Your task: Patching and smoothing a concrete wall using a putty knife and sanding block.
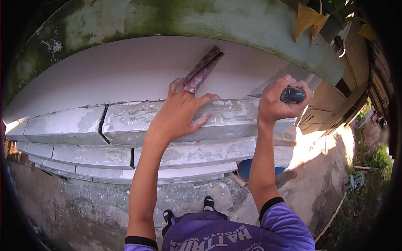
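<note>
My left hand (pixel 178 108) is up against the wall's white face, just above a stepped ledge (pixel 180 113). Its thumb and forefinger are spread apart. A long, ragged reddish-purple covering (pixel 203 70), like two narrow sleeves side by side, runs up from the knuckles and hides the middle fingers. To the right, my right hand (pixel 278 100) is wrapped around the dark handle of a trowel (pixel 292 95). The grey blade lies against the wall, partly hidden behind the fist. White residue marks both hands.
A green-stained curved rim (pixel 188 19) overhangs the white wall (pixel 138 62). Lower block courses (pixel 92 155) step down to rough concrete (pixel 104 196). A blue container (pixel 245 169) stands by the lowest steps. Dry leaves (pixel 310 21) hang at upper right.
</note>
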The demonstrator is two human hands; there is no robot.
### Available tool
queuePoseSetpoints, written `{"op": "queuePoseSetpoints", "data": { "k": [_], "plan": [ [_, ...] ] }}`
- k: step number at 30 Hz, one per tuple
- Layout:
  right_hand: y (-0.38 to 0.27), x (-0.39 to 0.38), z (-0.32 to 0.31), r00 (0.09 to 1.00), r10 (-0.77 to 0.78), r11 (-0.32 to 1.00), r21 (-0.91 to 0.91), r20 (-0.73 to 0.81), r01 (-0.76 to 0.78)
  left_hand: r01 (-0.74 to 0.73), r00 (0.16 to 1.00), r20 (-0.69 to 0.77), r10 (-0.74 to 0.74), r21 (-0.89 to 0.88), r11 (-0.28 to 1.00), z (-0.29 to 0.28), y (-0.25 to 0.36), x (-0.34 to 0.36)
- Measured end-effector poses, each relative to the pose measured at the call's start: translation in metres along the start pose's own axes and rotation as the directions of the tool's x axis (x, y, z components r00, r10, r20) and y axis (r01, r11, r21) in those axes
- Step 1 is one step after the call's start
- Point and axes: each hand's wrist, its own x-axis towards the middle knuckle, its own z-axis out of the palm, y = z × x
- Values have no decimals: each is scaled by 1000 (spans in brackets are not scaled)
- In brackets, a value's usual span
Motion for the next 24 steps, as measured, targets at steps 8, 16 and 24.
{"op": "queuePoseSetpoints", "data": {
  "k": [8, 16, 24],
  "plan": [
    [0, -4, -2, 997, 80, 991, 112, -11, -79, -33, 995, -89, 34, 9, 999, 4, -2, -3],
    [5, -6, -2, 1000, -11, 999, 44, -10, 12, -8, 999, -36, 8, 23, 1000, 4, -3, -2],
    [2, -7, -1, 993, 117, 980, 163, -9, -114, 27, 999, 37, -27, 6, 1000, -1, 2, -3]
  ]
}}
